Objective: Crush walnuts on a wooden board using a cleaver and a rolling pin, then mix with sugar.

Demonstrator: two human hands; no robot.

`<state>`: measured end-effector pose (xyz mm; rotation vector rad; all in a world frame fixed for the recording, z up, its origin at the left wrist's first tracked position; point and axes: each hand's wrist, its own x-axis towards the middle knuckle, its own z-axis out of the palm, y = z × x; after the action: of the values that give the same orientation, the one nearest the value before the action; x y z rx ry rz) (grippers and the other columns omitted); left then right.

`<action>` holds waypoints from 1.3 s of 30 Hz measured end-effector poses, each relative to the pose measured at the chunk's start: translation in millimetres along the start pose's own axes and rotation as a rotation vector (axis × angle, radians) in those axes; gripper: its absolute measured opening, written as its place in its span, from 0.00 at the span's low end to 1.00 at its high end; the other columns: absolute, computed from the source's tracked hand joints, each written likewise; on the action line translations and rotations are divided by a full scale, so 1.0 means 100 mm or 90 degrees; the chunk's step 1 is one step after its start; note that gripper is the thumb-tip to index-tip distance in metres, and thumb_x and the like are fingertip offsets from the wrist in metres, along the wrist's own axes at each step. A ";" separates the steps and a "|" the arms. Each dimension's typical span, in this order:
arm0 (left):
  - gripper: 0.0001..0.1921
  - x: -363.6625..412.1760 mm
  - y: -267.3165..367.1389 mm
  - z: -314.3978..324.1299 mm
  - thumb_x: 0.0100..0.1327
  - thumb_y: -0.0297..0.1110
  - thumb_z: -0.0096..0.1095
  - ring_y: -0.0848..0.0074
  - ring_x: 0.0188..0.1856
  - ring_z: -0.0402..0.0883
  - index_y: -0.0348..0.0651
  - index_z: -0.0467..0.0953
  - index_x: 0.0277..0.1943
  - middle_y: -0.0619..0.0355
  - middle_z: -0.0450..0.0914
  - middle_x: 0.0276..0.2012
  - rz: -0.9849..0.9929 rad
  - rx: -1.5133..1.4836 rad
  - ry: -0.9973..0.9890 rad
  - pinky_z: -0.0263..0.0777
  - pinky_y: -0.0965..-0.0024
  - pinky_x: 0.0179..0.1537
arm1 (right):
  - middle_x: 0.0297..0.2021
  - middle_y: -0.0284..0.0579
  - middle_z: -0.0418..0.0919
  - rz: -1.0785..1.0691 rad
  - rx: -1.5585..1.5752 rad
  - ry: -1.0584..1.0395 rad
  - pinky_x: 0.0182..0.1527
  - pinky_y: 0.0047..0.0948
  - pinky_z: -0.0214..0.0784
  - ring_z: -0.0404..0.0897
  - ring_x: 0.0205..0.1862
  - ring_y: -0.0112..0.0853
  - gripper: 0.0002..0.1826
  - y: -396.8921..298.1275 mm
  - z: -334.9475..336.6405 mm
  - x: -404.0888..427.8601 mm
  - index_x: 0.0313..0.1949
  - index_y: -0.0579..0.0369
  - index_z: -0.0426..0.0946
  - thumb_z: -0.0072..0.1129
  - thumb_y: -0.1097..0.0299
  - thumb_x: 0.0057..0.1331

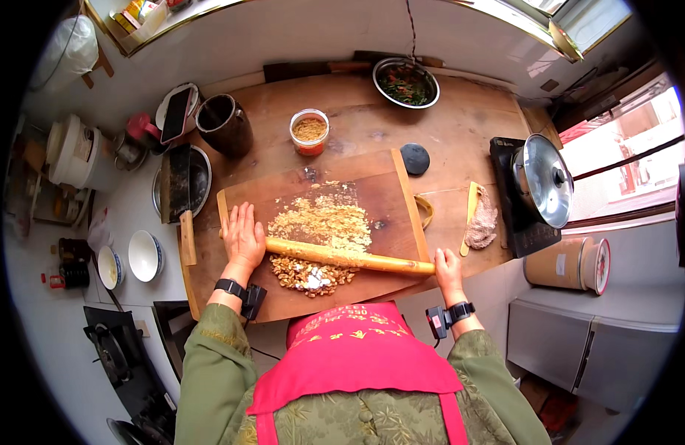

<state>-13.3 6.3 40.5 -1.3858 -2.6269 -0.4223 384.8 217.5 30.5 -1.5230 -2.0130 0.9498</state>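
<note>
A wooden rolling pin [331,255] lies slantwise across a wooden board [320,173]. My left hand [244,236] presses its palm over the pin's left end, fingers stretched forward. Around the right end, just past the board's edge, my right hand [448,270] is closed. Beyond the pin spreads a layer of finely crushed, pale nut crumbs [320,219]. On the near side, partly under the pin, is a heap of coarser walnut pieces [292,272] with a bright white patch on it.
Behind the board stand a jar of crumbs [309,130] and a bowl of chopped greens [406,83]. A cleaver [175,183] rests over a metal basin at left. A lidded pan [542,181] sits on an induction cooker [501,183] at right, near a wooden spatula [470,217].
</note>
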 end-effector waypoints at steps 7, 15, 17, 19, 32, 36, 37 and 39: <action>0.23 0.38 0.15 0.04 0.60 0.40 0.42 0.59 0.60 0.60 0.41 0.63 0.57 0.52 0.64 0.58 -0.078 -0.004 -0.029 0.48 0.49 0.59 | 0.16 0.57 0.69 -0.011 -0.018 0.094 0.23 0.36 0.61 0.69 0.18 0.45 0.16 -0.04 0.09 0.58 0.20 0.62 0.67 0.48 0.63 0.61; 0.23 0.39 0.01 0.15 0.62 0.43 0.38 0.62 0.61 0.59 0.42 0.61 0.58 0.53 0.63 0.58 -0.152 -0.074 -0.032 0.49 0.52 0.60 | 0.18 0.59 0.69 -0.082 -0.074 0.005 0.24 0.40 0.60 0.68 0.21 0.49 0.19 -0.39 0.00 0.97 0.21 0.63 0.67 0.48 0.58 0.61; 0.23 0.43 0.03 0.17 0.63 0.43 0.38 0.62 0.61 0.59 0.42 0.61 0.57 0.53 0.63 0.58 -0.167 -0.058 -0.038 0.49 0.52 0.60 | 0.20 0.60 0.71 -0.083 -0.089 0.008 0.25 0.42 0.61 0.71 0.24 0.53 0.18 -0.45 0.07 1.09 0.21 0.62 0.68 0.48 0.59 0.61; 0.22 0.53 0.04 0.22 0.63 0.42 0.37 0.62 0.61 0.59 0.40 0.62 0.57 0.52 0.64 0.57 -0.166 -0.050 -0.015 0.50 0.53 0.59 | 0.20 0.59 0.71 -0.097 -0.110 0.044 0.25 0.43 0.62 0.72 0.24 0.53 0.18 -0.43 0.14 1.22 0.21 0.61 0.68 0.48 0.59 0.61; 0.23 0.08 0.16 0.00 0.59 0.41 0.45 0.61 0.60 0.60 0.41 0.63 0.56 0.52 0.65 0.57 -0.081 0.011 -0.055 0.47 0.47 0.59 | 0.26 0.57 0.74 -0.209 -0.193 -0.026 0.34 0.49 0.64 0.73 0.31 0.53 0.08 -0.16 0.12 0.87 0.30 0.55 0.69 0.41 0.66 0.59; 0.23 -0.03 0.17 -0.10 0.58 0.39 0.46 0.61 0.60 0.60 0.42 0.64 0.55 0.53 0.65 0.56 -0.017 0.074 -0.057 0.47 0.46 0.59 | 0.24 0.56 0.74 -0.190 -0.154 -0.040 0.32 0.46 0.65 0.73 0.29 0.53 0.07 -0.13 0.04 0.58 0.29 0.56 0.68 0.41 0.68 0.57; 0.22 0.06 0.15 -0.07 0.58 0.39 0.46 0.60 0.60 0.60 0.42 0.64 0.55 0.53 0.65 0.56 -0.029 0.050 -0.049 0.47 0.47 0.59 | 0.24 0.56 0.74 -0.189 -0.153 -0.046 0.32 0.46 0.65 0.73 0.29 0.53 0.07 -0.14 0.06 0.65 0.29 0.56 0.68 0.41 0.68 0.57; 0.22 0.24 0.15 0.00 0.59 0.40 0.44 0.59 0.60 0.60 0.42 0.64 0.56 0.52 0.65 0.57 -0.072 0.004 -0.036 0.48 0.49 0.59 | 0.23 0.57 0.74 -0.200 -0.142 -0.003 0.31 0.47 0.64 0.73 0.28 0.53 0.08 -0.25 0.12 0.97 0.29 0.57 0.68 0.41 0.68 0.57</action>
<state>-14.9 33.0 49.6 -1.2700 -2.7594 -0.3935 330.9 302.7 35.5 -1.2558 -2.3361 0.6209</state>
